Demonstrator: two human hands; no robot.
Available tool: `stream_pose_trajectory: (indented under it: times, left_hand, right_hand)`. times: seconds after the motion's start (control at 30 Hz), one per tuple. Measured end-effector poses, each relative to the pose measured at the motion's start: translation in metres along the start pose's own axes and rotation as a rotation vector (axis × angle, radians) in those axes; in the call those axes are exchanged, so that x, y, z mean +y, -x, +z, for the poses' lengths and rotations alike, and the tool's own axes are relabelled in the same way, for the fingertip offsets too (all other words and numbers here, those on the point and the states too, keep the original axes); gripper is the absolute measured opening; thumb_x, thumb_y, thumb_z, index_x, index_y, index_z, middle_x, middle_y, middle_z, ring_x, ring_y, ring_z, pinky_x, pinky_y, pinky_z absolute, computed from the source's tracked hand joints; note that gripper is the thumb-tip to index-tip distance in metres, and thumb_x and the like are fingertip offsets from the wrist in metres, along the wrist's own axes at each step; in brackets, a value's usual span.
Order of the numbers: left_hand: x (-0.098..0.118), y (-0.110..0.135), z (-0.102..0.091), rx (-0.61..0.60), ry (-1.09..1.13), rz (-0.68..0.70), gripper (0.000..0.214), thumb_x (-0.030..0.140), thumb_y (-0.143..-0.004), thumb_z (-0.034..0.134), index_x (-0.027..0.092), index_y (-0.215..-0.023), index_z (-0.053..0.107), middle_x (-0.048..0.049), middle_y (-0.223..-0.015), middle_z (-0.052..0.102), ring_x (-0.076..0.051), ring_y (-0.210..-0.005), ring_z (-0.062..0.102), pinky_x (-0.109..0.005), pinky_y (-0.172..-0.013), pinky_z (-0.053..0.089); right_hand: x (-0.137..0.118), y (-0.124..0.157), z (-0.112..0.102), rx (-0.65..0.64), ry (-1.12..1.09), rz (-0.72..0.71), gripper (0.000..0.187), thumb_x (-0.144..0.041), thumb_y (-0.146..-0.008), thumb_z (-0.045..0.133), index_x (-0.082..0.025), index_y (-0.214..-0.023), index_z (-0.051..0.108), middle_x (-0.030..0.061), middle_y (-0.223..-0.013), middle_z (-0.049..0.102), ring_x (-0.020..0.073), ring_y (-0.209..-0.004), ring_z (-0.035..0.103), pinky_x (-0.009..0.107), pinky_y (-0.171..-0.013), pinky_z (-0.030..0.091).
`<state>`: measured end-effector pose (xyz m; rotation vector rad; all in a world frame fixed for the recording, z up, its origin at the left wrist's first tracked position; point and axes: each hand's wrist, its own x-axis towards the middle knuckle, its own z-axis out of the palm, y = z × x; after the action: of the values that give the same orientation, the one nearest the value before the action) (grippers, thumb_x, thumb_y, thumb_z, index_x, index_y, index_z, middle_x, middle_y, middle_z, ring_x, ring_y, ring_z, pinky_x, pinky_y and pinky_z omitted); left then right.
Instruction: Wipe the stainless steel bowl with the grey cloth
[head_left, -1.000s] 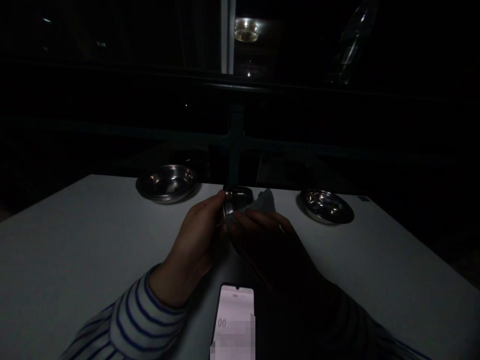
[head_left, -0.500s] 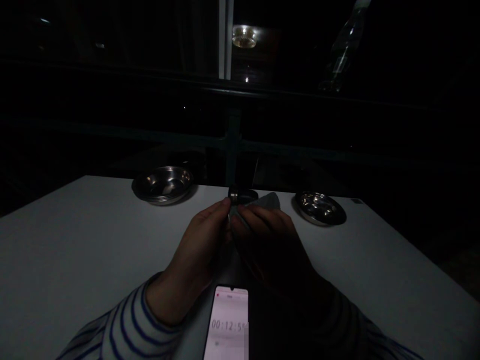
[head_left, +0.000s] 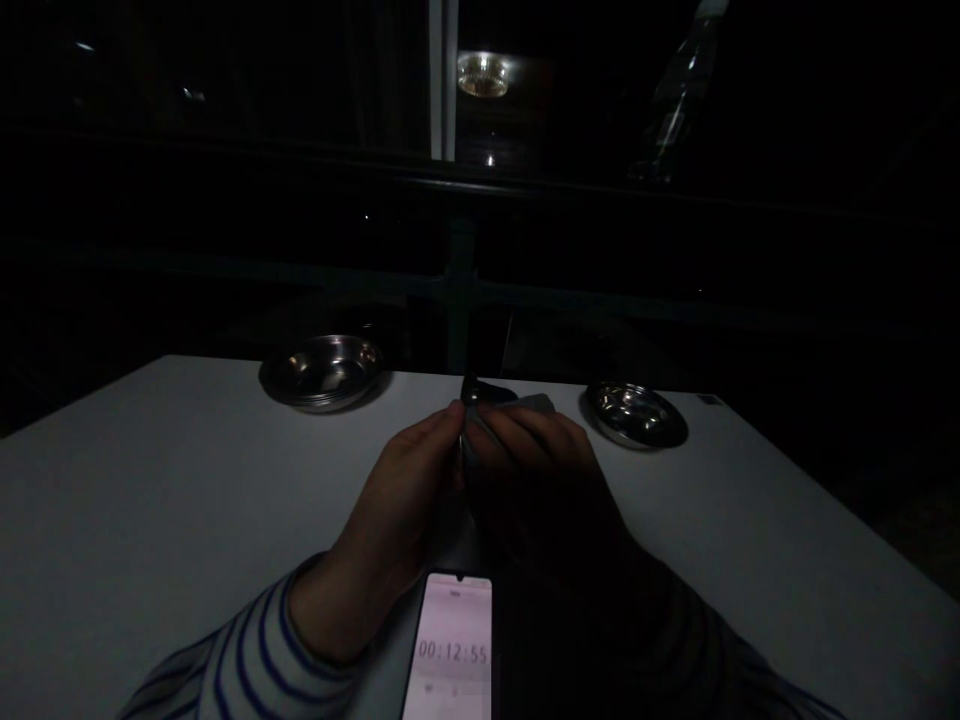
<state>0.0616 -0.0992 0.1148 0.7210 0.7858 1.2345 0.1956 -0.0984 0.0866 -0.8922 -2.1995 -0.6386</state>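
The scene is very dark. My left hand (head_left: 397, 505) grips the rim of a small steel bowl (head_left: 480, 390) held up over the white table (head_left: 150, 500). My right hand (head_left: 536, 450), mostly in shadow, presses a grey cloth (head_left: 536, 402) against the bowl, fingers curled over it. Most of the bowl is hidden behind both hands. Both sleeves are white with dark stripes.
A stack of steel bowls (head_left: 322, 370) stands at the far left of the table and a single steel bowl (head_left: 634, 412) at the far right. A lit phone (head_left: 454, 650) showing a timer lies near the front edge. Dark railing and window behind.
The bowl has tipped away and sunk behind my hands, so less of it shows. My right fingers have closed further over the cloth and bowl.
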Motion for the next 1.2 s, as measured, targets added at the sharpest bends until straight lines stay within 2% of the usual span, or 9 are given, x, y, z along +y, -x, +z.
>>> stream_pose_trajectory:
  times: [0.1, 0.3, 0.43, 0.6, 0.73, 0.83, 1.07, 1.2]
  left_hand:
    - [0.0010, 0.0009, 0.0002, -0.005, 0.008, 0.006, 0.015, 0.023, -0.079, 0.058, 0.012, -0.084, 0.068, -0.0019, -0.068, 0.065, -0.010, -0.056, 0.058, -0.019, -0.053, 0.044]
    - [0.0052, -0.0041, -0.0046, 0.080, 0.023, 0.007, 0.016, 0.026, -0.078, 0.060, 0.013, -0.083, 0.068, -0.0002, -0.062, 0.062, -0.008, -0.052, 0.055, -0.018, -0.050, 0.043]
    - [0.0031, -0.0010, -0.0020, 0.046, -0.014, 0.005, 0.018, 0.028, -0.076, 0.062, 0.013, -0.085, 0.068, 0.0003, -0.060, 0.062, -0.009, -0.051, 0.054, -0.019, -0.052, 0.043]
    - [0.0034, 0.0050, 0.0046, -0.003, -0.022, -0.007, 0.019, 0.029, -0.078, 0.061, 0.013, -0.086, 0.068, -0.0027, -0.068, 0.067, -0.012, -0.058, 0.059, -0.021, -0.054, 0.044]
    - [0.0041, 0.0011, 0.0008, 0.082, -0.036, 0.023, 0.016, 0.029, -0.072, 0.066, 0.014, -0.079, 0.069, -0.0014, -0.065, 0.067, -0.012, -0.057, 0.058, -0.020, -0.050, 0.041]
    - [0.0029, -0.0013, -0.0018, 0.114, -0.061, 0.040, 0.016, 0.030, -0.073, 0.066, 0.015, -0.078, 0.069, -0.0002, -0.066, 0.067, -0.010, -0.056, 0.058, -0.019, -0.052, 0.042]
    - [0.0024, 0.0044, 0.0037, 0.040, -0.102, 0.012, 0.019, 0.030, -0.079, 0.059, 0.014, -0.084, 0.069, -0.0020, -0.069, 0.067, -0.011, -0.060, 0.059, -0.020, -0.054, 0.042]
    - [0.0045, 0.0041, -0.0009, 0.069, -0.110, 0.012, 0.022, 0.035, -0.076, 0.061, 0.015, -0.081, 0.069, -0.0018, -0.068, 0.066, -0.011, -0.057, 0.057, -0.021, -0.051, 0.042]
  right_hand:
    - [-0.0001, 0.0008, -0.0008, -0.006, -0.005, -0.015, 0.035, -0.024, -0.088, 0.045, -0.012, -0.121, 0.050, 0.0089, -0.120, 0.057, 0.0223, -0.111, 0.046, 0.042, -0.088, 0.038]
    - [-0.0064, 0.0039, 0.0052, 0.014, 0.027, -0.082, 0.034, -0.019, -0.087, 0.046, -0.013, -0.121, 0.050, 0.0064, -0.119, 0.057, 0.0197, -0.114, 0.043, 0.042, -0.093, 0.036]
    - [-0.0050, 0.0012, 0.0015, 0.017, 0.010, -0.023, 0.032, -0.023, -0.089, 0.045, -0.014, -0.119, 0.051, 0.0059, -0.117, 0.059, 0.0193, -0.111, 0.045, 0.041, -0.091, 0.036]
    - [-0.0017, -0.0009, -0.0047, 0.019, -0.036, 0.042, 0.033, -0.024, -0.089, 0.044, -0.012, -0.118, 0.051, 0.0086, -0.117, 0.059, 0.0212, -0.108, 0.048, 0.040, -0.085, 0.039]
    - [-0.0031, 0.0021, 0.0004, -0.022, -0.027, -0.038, 0.033, -0.024, -0.088, 0.045, -0.014, -0.119, 0.050, 0.0073, -0.116, 0.058, 0.0201, -0.111, 0.046, 0.040, -0.089, 0.038]
    - [-0.0037, 0.0041, 0.0041, 0.001, -0.040, -0.067, 0.032, -0.021, -0.087, 0.046, -0.013, -0.118, 0.050, 0.0065, -0.116, 0.059, 0.0192, -0.111, 0.046, 0.039, -0.090, 0.037]
    - [-0.0015, 0.0007, -0.0032, -0.003, -0.045, 0.021, 0.036, -0.026, -0.090, 0.040, -0.010, -0.121, 0.049, 0.0100, -0.120, 0.057, 0.0224, -0.108, 0.048, 0.041, -0.086, 0.039]
    - [-0.0046, 0.0016, -0.0014, 0.008, -0.056, -0.020, 0.034, -0.024, -0.089, 0.042, -0.011, -0.119, 0.050, 0.0106, -0.119, 0.057, 0.0224, -0.111, 0.046, 0.042, -0.087, 0.040]
